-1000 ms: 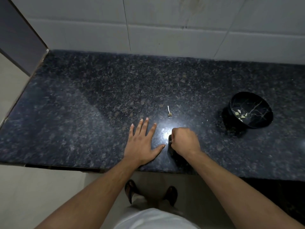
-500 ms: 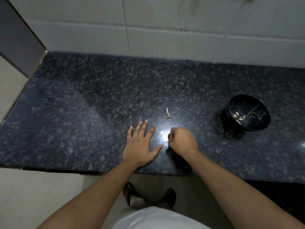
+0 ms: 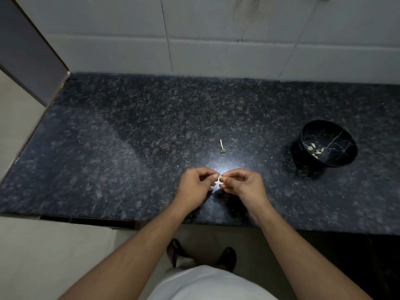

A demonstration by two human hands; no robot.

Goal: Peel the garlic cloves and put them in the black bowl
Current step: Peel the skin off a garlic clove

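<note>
Garlic clove (image 3: 220,179) pinched between fingertips of left hand (image 3: 196,185) and right hand (image 3: 242,184) above dark granite counter (image 3: 112,148), stem scrap (image 3: 222,147) lying beyond, peeled cloves (image 3: 315,149) inside black bowl (image 3: 337,162) well right, white tiled wall (image 3: 216,44) behind

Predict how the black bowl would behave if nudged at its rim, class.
The black bowl seems to lean, its opening turned toward the camera, so it may rock or tip. It holds only a few garlic cloves, so it is probably light and could slide on the glossy counter.
</note>
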